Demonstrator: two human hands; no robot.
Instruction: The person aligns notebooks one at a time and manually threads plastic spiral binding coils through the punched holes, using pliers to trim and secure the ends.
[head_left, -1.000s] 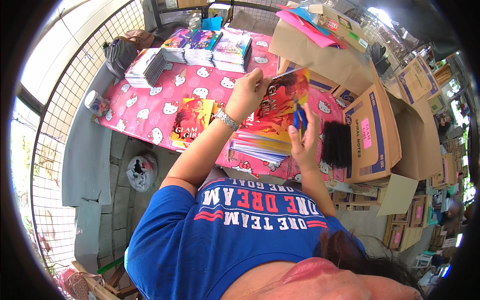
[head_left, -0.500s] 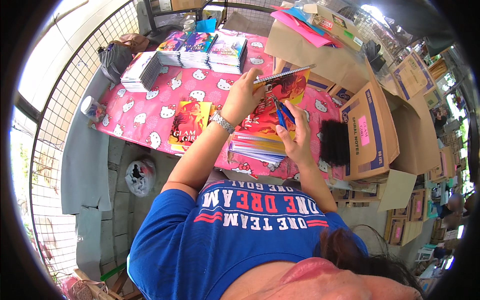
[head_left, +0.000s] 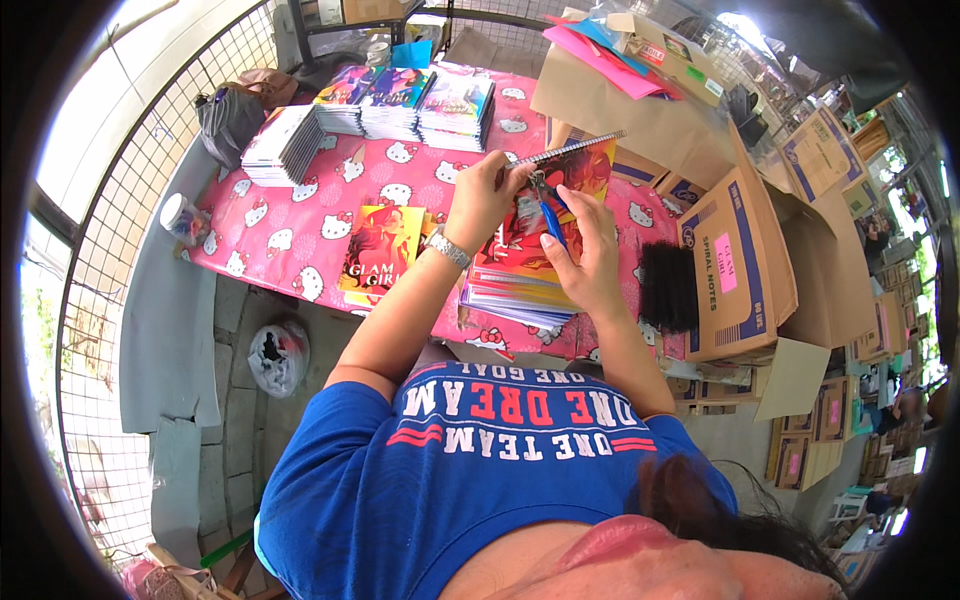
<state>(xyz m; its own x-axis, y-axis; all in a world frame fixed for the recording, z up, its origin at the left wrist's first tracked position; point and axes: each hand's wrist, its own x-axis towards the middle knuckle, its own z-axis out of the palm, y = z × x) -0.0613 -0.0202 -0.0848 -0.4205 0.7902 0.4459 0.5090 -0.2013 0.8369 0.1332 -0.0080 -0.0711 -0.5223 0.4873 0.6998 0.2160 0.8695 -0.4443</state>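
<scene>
My left hand [head_left: 478,205], with a watch on its wrist, pinches the left end of a spiral notebook [head_left: 597,168] that has a red and yellow cover. A wire spiral [head_left: 575,148] runs along the notebook's far edge. Blue-handled pliers [head_left: 553,222] are in my right hand [head_left: 590,250], their jaws close to my left fingertips at the spiral's end. What the jaws touch is too small to tell. Beneath the notebook lies a fanned pile of similar red-covered books [head_left: 515,295]. Left of my left forearm is a smaller pile of yellow-and-red books [head_left: 380,250].
Several notebook stacks [head_left: 392,115] stand at the table's far left. A bundle of black spiral coils [head_left: 668,287] lies beside a large open carton [head_left: 735,270] on the right. Brown paper and pink and blue sheets [head_left: 605,62] lie far right. A plastic jar [head_left: 183,215] stands left.
The pliers' handles have come together, and their jaws have moved left and up to the spiral's end by my left hand. The notebook has shifted slightly left.
</scene>
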